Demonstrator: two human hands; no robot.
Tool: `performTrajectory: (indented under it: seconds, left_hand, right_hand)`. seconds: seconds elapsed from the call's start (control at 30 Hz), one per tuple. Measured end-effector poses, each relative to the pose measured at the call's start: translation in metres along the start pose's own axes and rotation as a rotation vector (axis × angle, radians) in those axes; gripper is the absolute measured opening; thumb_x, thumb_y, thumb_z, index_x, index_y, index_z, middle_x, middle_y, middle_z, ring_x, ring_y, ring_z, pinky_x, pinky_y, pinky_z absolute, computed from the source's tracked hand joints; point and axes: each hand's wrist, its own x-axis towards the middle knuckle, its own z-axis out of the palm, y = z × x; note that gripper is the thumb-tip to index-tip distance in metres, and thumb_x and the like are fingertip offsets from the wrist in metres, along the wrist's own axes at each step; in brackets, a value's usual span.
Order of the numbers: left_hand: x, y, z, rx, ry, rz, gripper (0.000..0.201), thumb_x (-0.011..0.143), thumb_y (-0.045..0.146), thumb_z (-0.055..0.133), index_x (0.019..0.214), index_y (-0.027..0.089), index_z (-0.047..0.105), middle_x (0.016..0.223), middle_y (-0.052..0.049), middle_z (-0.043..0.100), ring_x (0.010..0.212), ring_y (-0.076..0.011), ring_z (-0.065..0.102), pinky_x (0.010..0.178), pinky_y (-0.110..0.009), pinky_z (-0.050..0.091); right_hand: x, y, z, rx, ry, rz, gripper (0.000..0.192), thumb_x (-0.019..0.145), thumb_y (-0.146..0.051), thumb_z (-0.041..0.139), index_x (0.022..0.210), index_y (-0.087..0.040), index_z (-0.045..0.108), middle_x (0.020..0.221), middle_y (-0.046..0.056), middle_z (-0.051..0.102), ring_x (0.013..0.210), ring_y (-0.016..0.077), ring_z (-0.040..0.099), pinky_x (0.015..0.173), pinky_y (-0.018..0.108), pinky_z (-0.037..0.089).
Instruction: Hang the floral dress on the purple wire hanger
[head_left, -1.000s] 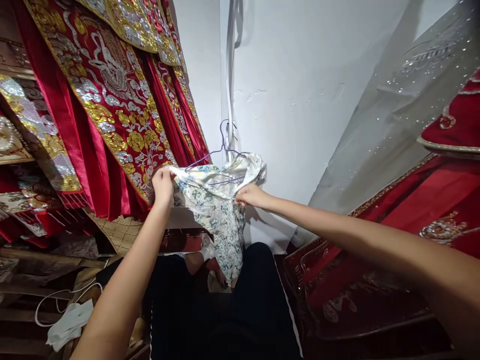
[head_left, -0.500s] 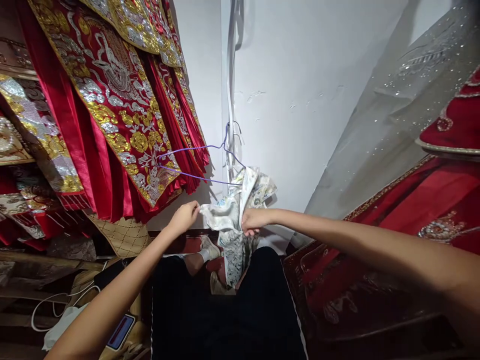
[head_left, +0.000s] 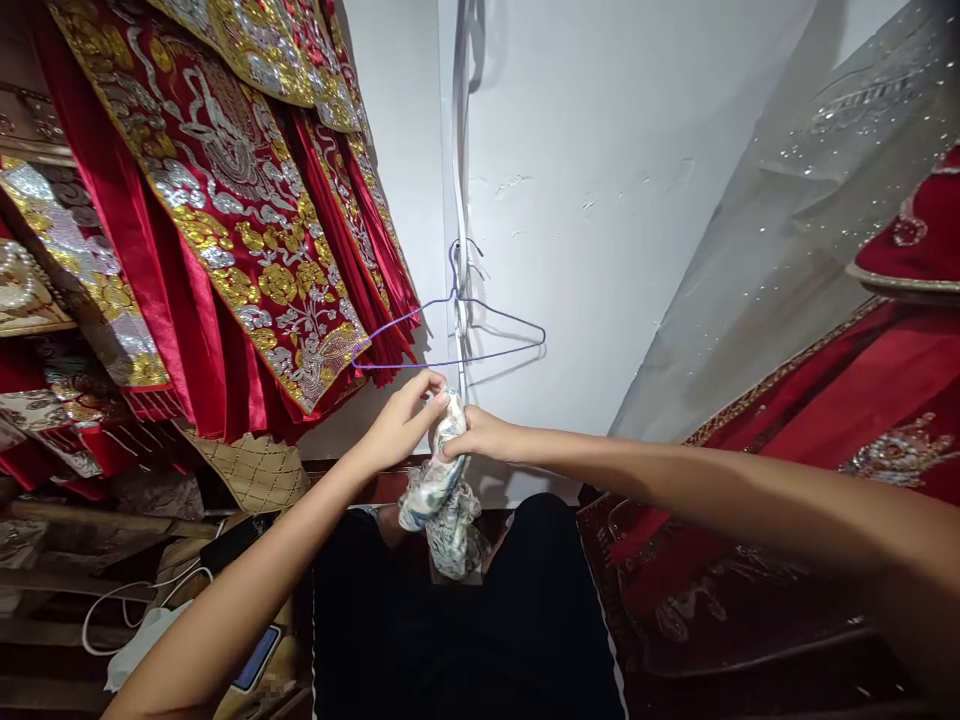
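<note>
A bunched patterned garment (head_left: 448, 500), white with blue, green and yellowish print, hangs down between my knees from both hands. My left hand (head_left: 412, 410) pinches its upper end between thumb and fingers. Just below and to the right, my right hand (head_left: 480, 436) is closed round the gathered cloth, thumb on top. Above my hands a bare purple wire hanger (head_left: 495, 355) hangs by its hook near a white upright strip (head_left: 456, 180) on the wall. The garment is apart from the hanger.
Red embroidered costumes (head_left: 232, 190) hang at the left. On the right are a sheer sparkly fabric (head_left: 795, 220) and a red beaded garment (head_left: 810, 400). Low at the left lie a phone (head_left: 257, 660), a white cable (head_left: 112, 598) and a quilted beige piece (head_left: 244, 470).
The garment has come off the purple hanger, which now hangs bare and straighter. My left hand has moved right and up to my right hand, and the cloth is gathered into a bunch.
</note>
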Motion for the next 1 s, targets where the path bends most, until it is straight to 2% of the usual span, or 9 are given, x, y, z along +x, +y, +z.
performTrajectory:
  seconds: [0.13, 0.27, 0.33, 0.47, 0.63, 0.7, 0.77, 0.87, 1.0]
  left_hand:
    - [-0.020, -0.022, -0.003, -0.189, -0.327, -0.168, 0.037, 0.100, 0.051, 0.045, 0.108, 0.019, 0.062, 0.100, -0.005, 0.067, 0.098, -0.0209, 0.060, 0.092, -0.034, 0.047]
    - [-0.049, -0.029, 0.004, -0.240, -0.671, -0.279, 0.037, 0.095, 0.051, 0.055, 0.090, 0.016, 0.067, 0.080, -0.005, 0.068, 0.077, -0.0186, 0.061, 0.080, -0.032, 0.050]
    - [-0.058, -0.028, 0.003, -0.201, -0.630, -0.212, 0.034, 0.096, 0.046, 0.056, 0.086, 0.016, 0.068, 0.088, -0.007, 0.068, 0.085, -0.0188, 0.062, 0.086, -0.032, 0.049]
    - [-0.057, -0.030, -0.005, -0.136, -0.311, -0.142, 0.024, 0.097, 0.040, 0.055, 0.103, 0.020, 0.066, 0.111, -0.008, 0.064, 0.109, -0.0222, 0.059, 0.102, -0.038, 0.045]
    - [-0.028, -0.042, 0.000, -0.186, -0.043, -0.107, 0.053, 0.089, 0.038, 0.066, 0.137, 0.028, 0.045, 0.145, -0.010, 0.049, 0.133, -0.0254, 0.050, 0.112, -0.041, 0.041]
    - [-0.016, -0.043, 0.005, -0.166, -0.075, -0.043, 0.055, 0.089, 0.039, 0.066, 0.138, 0.026, 0.046, 0.142, -0.009, 0.052, 0.133, -0.0262, 0.049, 0.113, -0.040, 0.038]
    - [-0.010, -0.044, 0.009, -0.104, -0.205, -0.059, 0.038, 0.092, 0.045, 0.059, 0.120, 0.019, 0.059, 0.118, -0.007, 0.066, 0.114, -0.0255, 0.060, 0.100, -0.037, 0.047]
    - [-0.012, -0.048, 0.007, 0.086, -0.417, -0.176, 0.044, 0.094, 0.056, 0.050, 0.082, 0.015, 0.061, 0.079, -0.003, 0.065, 0.076, -0.0192, 0.060, 0.070, -0.029, 0.047]
    - [-0.027, -0.059, -0.012, 0.406, -0.450, -0.241, 0.037, 0.093, 0.048, 0.050, 0.075, 0.017, 0.060, 0.076, -0.004, 0.066, 0.069, -0.0186, 0.058, 0.064, -0.028, 0.041]
  right_hand:
    - [-0.006, -0.019, -0.010, 0.028, 0.045, 0.055, 0.018, 0.054, -0.013, 0.067, 0.072, -0.014, 0.065, 0.064, -0.003, 0.059, 0.062, 0.0126, 0.053, 0.059, 0.025, 0.042]
    - [-0.001, -0.040, -0.039, -0.045, 0.184, -0.113, 0.018, 0.050, -0.014, 0.063, 0.068, -0.015, 0.067, 0.066, -0.003, 0.061, 0.063, 0.0124, 0.053, 0.059, 0.024, 0.040]
    - [0.003, -0.046, -0.055, -0.039, 0.351, -0.222, 0.018, 0.050, -0.015, 0.063, 0.068, -0.015, 0.067, 0.069, -0.002, 0.062, 0.066, 0.0135, 0.055, 0.062, 0.025, 0.040]
    - [0.009, -0.048, -0.071, -0.095, 0.531, -0.285, 0.017, 0.059, -0.022, 0.065, 0.074, -0.014, 0.068, 0.074, 0.001, 0.065, 0.071, 0.0165, 0.058, 0.068, 0.029, 0.043]
    - [0.003, -0.055, -0.060, -0.560, 0.303, -0.477, 0.006, 0.073, -0.022, 0.062, 0.075, -0.017, 0.058, 0.070, -0.001, 0.060, 0.068, 0.0144, 0.054, 0.065, 0.026, 0.039]
    - [-0.002, -0.059, -0.057, -0.874, 0.100, -0.558, 0.004, 0.075, -0.017, 0.058, 0.079, -0.019, 0.056, 0.072, -0.001, 0.060, 0.065, 0.0133, 0.051, 0.061, 0.024, 0.033]
    - [-0.007, -0.061, -0.061, -1.204, -0.034, -0.601, 0.019, 0.073, -0.012, 0.055, 0.090, -0.020, 0.058, 0.078, 0.000, 0.064, 0.063, 0.0131, 0.048, 0.059, 0.025, 0.027]
    - [-0.011, -0.060, -0.080, -1.516, 0.051, -0.488, 0.045, 0.071, -0.008, 0.054, 0.115, -0.021, 0.058, 0.085, 0.002, 0.069, 0.059, 0.0142, 0.048, 0.059, 0.027, 0.024]
    - [-0.010, -0.043, -0.111, -1.564, 0.205, -0.133, 0.065, 0.077, -0.013, 0.055, 0.141, -0.021, 0.048, 0.075, 0.004, 0.070, 0.060, 0.0206, 0.057, 0.060, 0.028, 0.026]
